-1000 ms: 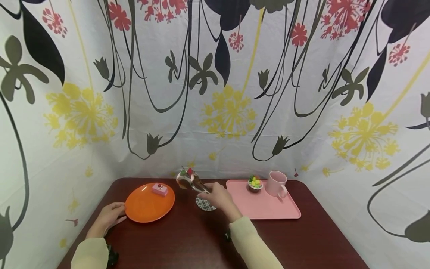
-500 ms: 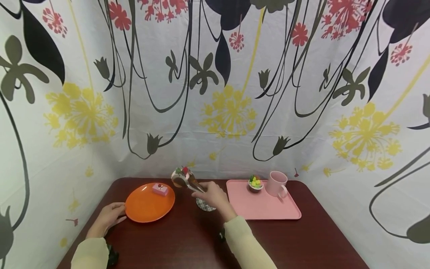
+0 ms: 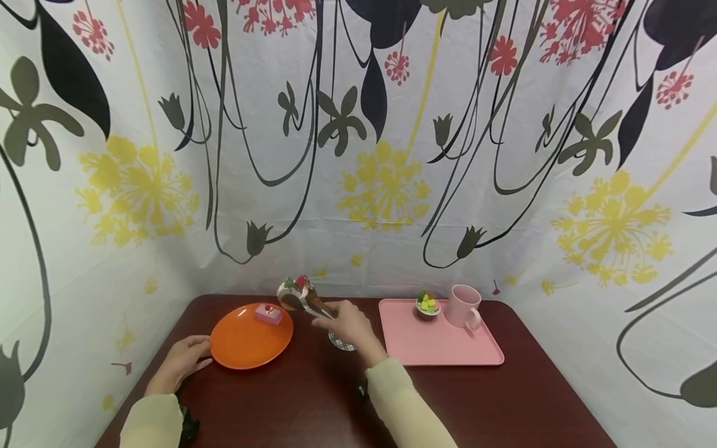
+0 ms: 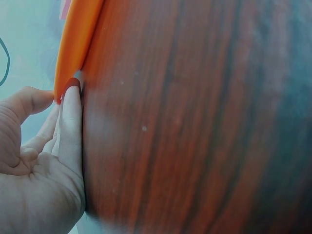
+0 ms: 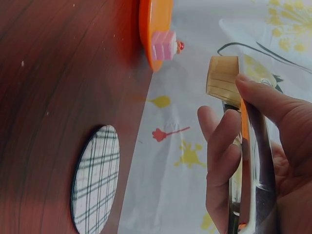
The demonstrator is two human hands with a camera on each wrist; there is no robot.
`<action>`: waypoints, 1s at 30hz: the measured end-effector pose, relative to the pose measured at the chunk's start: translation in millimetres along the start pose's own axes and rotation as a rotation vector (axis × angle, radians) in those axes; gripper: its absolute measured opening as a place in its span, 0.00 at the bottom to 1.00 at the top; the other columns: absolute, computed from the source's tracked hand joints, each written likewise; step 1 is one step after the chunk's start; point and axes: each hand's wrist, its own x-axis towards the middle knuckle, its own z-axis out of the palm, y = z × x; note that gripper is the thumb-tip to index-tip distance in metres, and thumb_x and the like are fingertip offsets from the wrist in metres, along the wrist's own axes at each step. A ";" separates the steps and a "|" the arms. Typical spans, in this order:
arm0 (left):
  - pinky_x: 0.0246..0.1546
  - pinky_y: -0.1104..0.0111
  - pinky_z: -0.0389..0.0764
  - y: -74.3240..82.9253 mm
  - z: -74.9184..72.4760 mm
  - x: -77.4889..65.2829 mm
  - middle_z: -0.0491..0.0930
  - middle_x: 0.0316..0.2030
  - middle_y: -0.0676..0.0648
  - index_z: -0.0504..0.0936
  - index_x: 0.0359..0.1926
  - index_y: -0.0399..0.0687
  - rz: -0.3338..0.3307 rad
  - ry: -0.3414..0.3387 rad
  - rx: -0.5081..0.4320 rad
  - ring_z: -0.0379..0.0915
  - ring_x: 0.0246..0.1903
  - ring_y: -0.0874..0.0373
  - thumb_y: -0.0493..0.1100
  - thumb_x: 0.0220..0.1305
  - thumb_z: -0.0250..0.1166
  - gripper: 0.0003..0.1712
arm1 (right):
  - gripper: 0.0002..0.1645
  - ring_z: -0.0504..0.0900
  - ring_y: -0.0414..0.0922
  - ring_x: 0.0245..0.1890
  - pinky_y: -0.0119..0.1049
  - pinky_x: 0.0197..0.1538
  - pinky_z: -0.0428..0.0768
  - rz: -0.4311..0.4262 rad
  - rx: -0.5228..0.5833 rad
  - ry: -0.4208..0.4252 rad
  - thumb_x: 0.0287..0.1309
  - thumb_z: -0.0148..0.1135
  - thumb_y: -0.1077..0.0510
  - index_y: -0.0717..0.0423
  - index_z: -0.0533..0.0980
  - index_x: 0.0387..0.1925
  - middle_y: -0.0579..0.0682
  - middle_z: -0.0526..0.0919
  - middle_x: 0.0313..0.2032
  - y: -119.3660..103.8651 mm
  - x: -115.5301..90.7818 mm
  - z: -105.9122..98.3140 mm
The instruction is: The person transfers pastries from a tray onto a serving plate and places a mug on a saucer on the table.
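My left hand (image 3: 180,364) is at the near left rim of the orange plate (image 3: 246,348), pinching it. In the left wrist view the thumb lies on top and a finger reaches underneath the rim. A small pink cake (image 3: 269,315) sits on the plate's far right part. My right hand (image 3: 351,326) grips metal tongs (image 3: 317,307), held in the air right of the plate. Between the tongs' ends is a small toy dessert with red and green topping (image 3: 290,290); its tan side (image 5: 223,80) shows in the right wrist view.
A round plaid coaster (image 5: 97,180) lies on the dark wooden table (image 3: 280,410), partly behind my right hand. To the right, a pink tray (image 3: 414,342) bears a pink mug (image 3: 462,306) and a small cup of yellow and green pieces (image 3: 428,306). A flowered curtain (image 3: 358,249) surrounds the table.
My right hand has moved left toward the orange plate, carrying the tongs with the dessert between their ends. The left hand and the plate have stayed in place.
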 end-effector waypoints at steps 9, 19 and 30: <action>0.55 0.63 0.91 -2.9 0.2 -1.3 0.65 0.74 0.21 0.60 0.78 0.23 0.003 0.001 -0.012 0.77 0.67 0.35 0.51 0.87 0.52 0.37 | 0.36 0.89 0.56 0.26 0.38 0.24 0.81 0.004 0.110 -0.070 0.62 0.77 0.35 0.42 0.83 0.68 0.44 0.86 0.25 -8.8 -0.9 14.6; 0.54 0.64 0.91 1.2 -0.6 -1.5 0.66 0.74 0.21 0.60 0.78 0.24 0.005 -0.003 -0.017 0.77 0.67 0.36 0.50 0.86 0.53 0.37 | 0.34 0.84 0.43 0.22 0.36 0.27 0.85 -0.022 0.137 -0.079 0.63 0.76 0.36 0.45 0.84 0.66 0.44 0.89 0.37 -17.8 1.6 27.5; 0.54 0.65 0.91 0.5 -1.7 -4.7 0.63 0.75 0.21 0.58 0.79 0.23 0.014 -0.014 -0.010 0.73 0.70 0.33 0.51 0.86 0.51 0.38 | 0.33 0.84 0.42 0.20 0.36 0.23 0.82 -0.037 0.096 -0.085 0.65 0.75 0.37 0.44 0.84 0.67 0.42 0.86 0.27 -31.0 -0.1 50.6</action>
